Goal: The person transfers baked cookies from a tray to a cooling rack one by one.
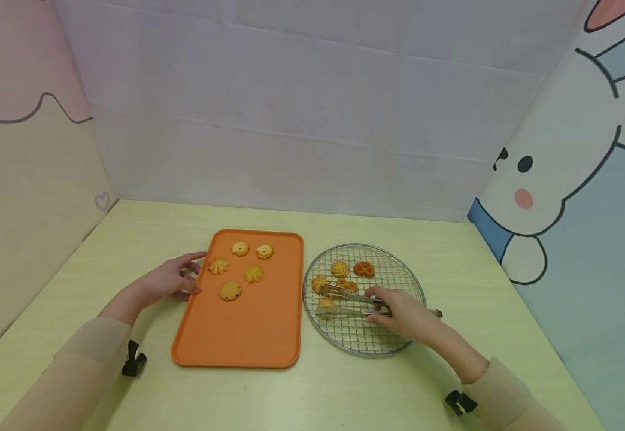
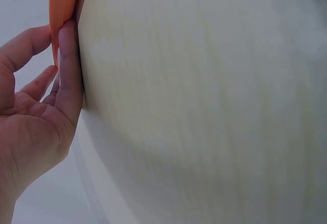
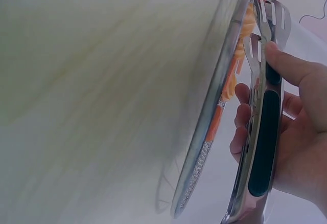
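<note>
My left hand (image 1: 169,278) holds the left rim of an orange tray (image 1: 258,335), with fingers on both sides of the edge in the left wrist view. Several cookies lie on the tray's upper half, among them a dotted round cookie (image 1: 230,291) and a flower-shaped cookie (image 1: 254,273). My right hand (image 1: 404,314) grips metal tongs (image 3: 265,142) with dark green handle pads. Over the left part of a round wire rack (image 1: 366,335), the spread tong ends stand on either side of a yellow cookie (image 1: 326,303). Whether they touch it, I cannot tell.
Also on the rack are a pretzel-shaped cookie (image 1: 364,269), a swirled round cookie (image 1: 339,269), a flower-shaped cookie and a second pretzel. Tray and rack stand side by side on a pale yellow table (image 1: 226,398). A white back wall (image 1: 291,120) and printed side walls enclose it.
</note>
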The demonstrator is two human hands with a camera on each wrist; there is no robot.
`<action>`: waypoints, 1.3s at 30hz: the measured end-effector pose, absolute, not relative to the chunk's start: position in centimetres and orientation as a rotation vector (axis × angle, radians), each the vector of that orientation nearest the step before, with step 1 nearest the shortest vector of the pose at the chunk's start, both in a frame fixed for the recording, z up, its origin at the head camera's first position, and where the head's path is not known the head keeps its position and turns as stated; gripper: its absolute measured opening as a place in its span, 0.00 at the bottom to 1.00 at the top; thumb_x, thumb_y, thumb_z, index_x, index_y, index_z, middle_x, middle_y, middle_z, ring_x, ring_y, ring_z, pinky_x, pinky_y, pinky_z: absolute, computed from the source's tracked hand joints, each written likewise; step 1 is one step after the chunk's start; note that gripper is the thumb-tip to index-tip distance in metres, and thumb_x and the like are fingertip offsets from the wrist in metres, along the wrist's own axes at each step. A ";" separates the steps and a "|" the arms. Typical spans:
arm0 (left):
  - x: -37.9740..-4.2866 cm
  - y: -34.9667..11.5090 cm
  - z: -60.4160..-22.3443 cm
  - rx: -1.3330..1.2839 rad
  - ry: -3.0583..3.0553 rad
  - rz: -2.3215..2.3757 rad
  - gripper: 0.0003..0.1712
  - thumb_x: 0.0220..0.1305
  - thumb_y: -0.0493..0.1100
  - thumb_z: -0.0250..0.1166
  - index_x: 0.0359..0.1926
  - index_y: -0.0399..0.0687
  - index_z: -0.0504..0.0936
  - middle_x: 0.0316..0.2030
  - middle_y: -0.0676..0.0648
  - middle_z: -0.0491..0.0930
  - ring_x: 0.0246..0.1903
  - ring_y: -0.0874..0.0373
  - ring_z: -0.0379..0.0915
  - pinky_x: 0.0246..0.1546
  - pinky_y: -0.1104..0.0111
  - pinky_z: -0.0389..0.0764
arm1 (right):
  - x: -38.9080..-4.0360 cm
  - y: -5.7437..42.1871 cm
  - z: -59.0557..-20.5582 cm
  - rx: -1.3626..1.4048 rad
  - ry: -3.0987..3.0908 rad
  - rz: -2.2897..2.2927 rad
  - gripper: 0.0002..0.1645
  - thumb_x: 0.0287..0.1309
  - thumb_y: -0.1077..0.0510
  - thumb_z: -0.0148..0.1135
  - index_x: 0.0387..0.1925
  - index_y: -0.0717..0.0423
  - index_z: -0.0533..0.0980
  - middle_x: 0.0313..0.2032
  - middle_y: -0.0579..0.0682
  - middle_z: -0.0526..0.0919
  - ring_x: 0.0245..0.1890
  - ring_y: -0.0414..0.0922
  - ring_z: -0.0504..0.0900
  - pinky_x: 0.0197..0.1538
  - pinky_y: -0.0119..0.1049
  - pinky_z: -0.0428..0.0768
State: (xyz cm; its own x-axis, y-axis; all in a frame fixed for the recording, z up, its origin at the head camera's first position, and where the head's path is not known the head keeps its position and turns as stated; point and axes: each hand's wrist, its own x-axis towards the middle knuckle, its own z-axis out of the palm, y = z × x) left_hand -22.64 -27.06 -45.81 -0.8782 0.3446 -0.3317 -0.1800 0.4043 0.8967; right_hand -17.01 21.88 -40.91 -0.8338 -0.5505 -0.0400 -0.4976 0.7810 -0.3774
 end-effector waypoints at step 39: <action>-22.6 -27.1 -45.9 0.155 2.171 1.513 0.49 0.56 0.32 0.65 0.73 0.42 0.46 0.49 0.39 0.58 0.34 0.55 0.69 0.32 0.63 0.81 | -17.9 16.1 -36.1 -0.847 2.934 -0.534 0.30 0.55 0.43 0.64 0.56 0.50 0.71 0.35 0.42 0.81 0.26 0.35 0.73 0.29 0.32 0.73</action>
State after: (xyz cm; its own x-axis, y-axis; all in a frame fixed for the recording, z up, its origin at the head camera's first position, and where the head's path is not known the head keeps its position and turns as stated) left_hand -22.62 -27.12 -45.86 -0.8753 0.3596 -0.3234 -0.1789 0.3805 0.9073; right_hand -17.86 16.09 -36.09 -0.8500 -0.5239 0.0547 -0.5095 0.7916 -0.3372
